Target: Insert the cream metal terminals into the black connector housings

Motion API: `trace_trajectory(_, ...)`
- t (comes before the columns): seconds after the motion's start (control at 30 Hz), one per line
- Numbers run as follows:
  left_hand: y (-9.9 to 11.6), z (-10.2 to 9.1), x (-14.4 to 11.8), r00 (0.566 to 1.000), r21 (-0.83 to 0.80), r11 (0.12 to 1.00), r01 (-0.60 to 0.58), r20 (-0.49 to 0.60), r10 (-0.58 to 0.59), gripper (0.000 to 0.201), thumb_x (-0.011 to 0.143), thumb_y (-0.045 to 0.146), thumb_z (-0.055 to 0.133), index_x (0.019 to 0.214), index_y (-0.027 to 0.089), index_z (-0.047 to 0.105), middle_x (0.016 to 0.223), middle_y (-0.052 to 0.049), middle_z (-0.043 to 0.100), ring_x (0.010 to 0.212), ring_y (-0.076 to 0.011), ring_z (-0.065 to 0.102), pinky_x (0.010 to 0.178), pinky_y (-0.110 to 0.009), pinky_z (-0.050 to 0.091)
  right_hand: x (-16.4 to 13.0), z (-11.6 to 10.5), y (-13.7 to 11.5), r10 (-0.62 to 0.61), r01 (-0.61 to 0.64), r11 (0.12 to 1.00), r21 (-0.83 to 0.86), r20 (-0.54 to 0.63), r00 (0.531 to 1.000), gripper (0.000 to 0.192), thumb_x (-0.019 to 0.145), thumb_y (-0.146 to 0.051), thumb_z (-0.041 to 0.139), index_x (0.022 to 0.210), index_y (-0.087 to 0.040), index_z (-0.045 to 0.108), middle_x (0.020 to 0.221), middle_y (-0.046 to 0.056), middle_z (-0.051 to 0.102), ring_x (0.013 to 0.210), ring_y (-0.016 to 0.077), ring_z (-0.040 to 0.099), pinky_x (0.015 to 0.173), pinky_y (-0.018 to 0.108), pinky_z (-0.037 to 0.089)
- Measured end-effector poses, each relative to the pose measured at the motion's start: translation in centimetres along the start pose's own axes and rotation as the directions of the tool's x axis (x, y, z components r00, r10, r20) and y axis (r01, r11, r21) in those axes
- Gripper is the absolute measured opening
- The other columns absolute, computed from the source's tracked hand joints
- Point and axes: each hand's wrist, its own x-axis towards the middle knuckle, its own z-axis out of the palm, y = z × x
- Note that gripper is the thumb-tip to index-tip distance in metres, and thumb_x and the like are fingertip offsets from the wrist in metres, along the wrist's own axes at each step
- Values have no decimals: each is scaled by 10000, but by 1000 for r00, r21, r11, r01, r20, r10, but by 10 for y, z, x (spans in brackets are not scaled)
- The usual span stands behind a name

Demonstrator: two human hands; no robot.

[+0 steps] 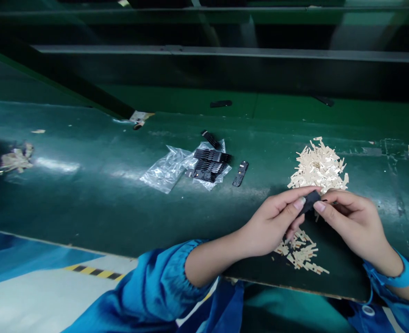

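A small flat black plastic part (310,202) is held up between both hands, over the right side of the green bench. My left hand (268,224) grips its left end between thumb and fingers. The thumb and forefinger of my right hand (357,219) are closed at its right end, where a thin dark tip sticks out; whether that belongs to the part cannot be made out. Just behind the hands lies a large heap of small cream strips (317,166). A smaller pile of similar strips (303,253) is spread below them, partly covered by my left hand.
Stacked black parts (209,164) rest on a clear plastic bag (169,169) mid-bench, with a single black part (240,174) beside them. Two dark pieces lie farther back. A blurred pale pile (17,158) is at far left. A slanted dark beam (69,88) meets the bench.
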Motion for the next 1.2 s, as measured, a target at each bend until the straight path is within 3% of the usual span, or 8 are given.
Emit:
trace_trajectory(0.13,1,-3,3,996,-163,983,81,37,-76,515,1023,391,576,1483,160,545,600,97,363,462,-67,300,474,-192,395,2,2,6,-40,43,996,-74,36,999,218,927,-358,739,775,-203,732,683,7,652,590,149,534,542,270,422)
trace_trajectory(0.33,1,0,2,1000,-82,996,17,12,-16,548,999,438,614,1456,140,566,637,74,397,541,-88,333,472,-184,344,2,5,7,-83,96,987,-129,100,991,353,912,-410,758,662,-195,632,585,-26,536,541,138,470,507,271,374)
trace_trajectory(0.5,3,-5,4,992,-103,988,119,55,-113,518,984,420,628,1429,161,572,615,89,360,514,-83,298,465,-185,310,5,2,11,-92,115,977,-181,127,988,354,925,-416,740,672,-191,637,598,-18,554,549,142,484,511,278,381)
trace_trajectory(0.6,6,-10,8,975,-174,963,204,129,-183,452,997,376,602,1393,161,560,592,101,362,454,-66,266,455,-185,308,5,-3,11,-139,150,960,-238,60,988,249,888,-393,790,761,-198,701,625,-19,567,552,146,496,510,285,382)
trace_trajectory(0.7,9,-13,9,975,-246,948,201,146,-169,337,1014,327,579,1316,179,553,590,100,371,428,-62,254,433,-177,292,3,-6,8,-198,169,936,-310,-65,978,156,880,-346,806,843,-214,732,697,1,614,583,157,517,540,305,408)
trace_trajectory(0.9,10,-14,9,977,-274,946,173,172,-128,274,1027,311,564,1279,226,501,580,107,373,409,-64,222,416,-161,270,-2,-6,2,-205,193,971,-140,-80,975,84,895,-251,780,956,-239,723,853,38,649,702,188,573,589,323,468)
trace_trajectory(1.2,12,-15,7,965,-230,952,201,211,-153,273,1043,313,538,1294,233,467,583,115,351,418,-63,226,435,-157,284,-3,-8,-2,-195,184,976,-117,-83,977,91,945,-229,737,856,-234,716,766,14,618,677,167,540,577,301,419)
